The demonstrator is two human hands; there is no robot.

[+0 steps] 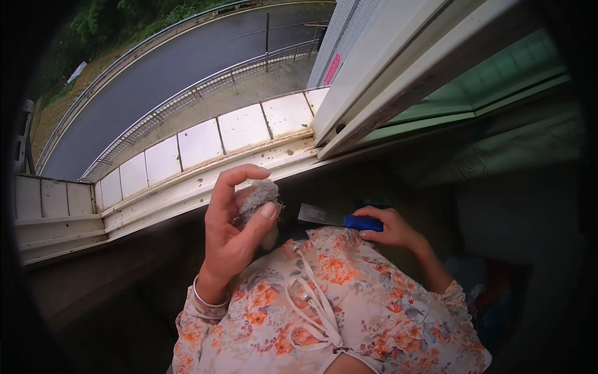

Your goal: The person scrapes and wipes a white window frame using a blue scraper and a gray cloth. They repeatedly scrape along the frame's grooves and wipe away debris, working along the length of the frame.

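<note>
**Scraper and grey wad at the window ledge**

In the head view, a person in a floral top is leaning toward a white window sill (pixel 187 187) whose channel is looking speckled with dirt. The left hand (pixel 232 234) is lifting near the sill, thumb and forefinger curling round a grey fuzzy wad (pixel 258 196), pinching it loosely while the other fingers are standing half open; it seems to be held up clear of the sill so the lint stays off the frame. The right hand (pixel 389 227) is closing fully round the blue handle of a scraper (pixel 336 218), its flat metal blade pointing left toward the wad, kept low and close to the chest, probably for control. Far beyond the sill, tiled ledge panels (pixel 199 143) and a wet road (pixel 180 62) are showing below.
</note>
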